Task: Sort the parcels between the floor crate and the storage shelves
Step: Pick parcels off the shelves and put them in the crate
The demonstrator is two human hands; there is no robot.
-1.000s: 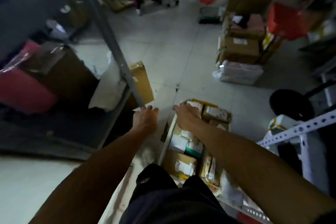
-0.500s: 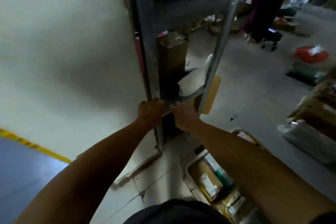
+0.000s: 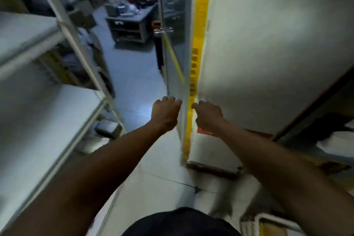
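Floor crate (image 3: 268, 223) is low right by our legs w/ parcels inside but blurred; we'd judge the next move is to steady the view, then pick a shelf slot. Both arms reach fwd: left hand (image 3: 165, 114) and right hand (image 3: 208, 117) loosely curled, holding nothing, either side of the yellow strip (image 3: 193, 90). Storage shelves (image 3: 47, 101) stand left.
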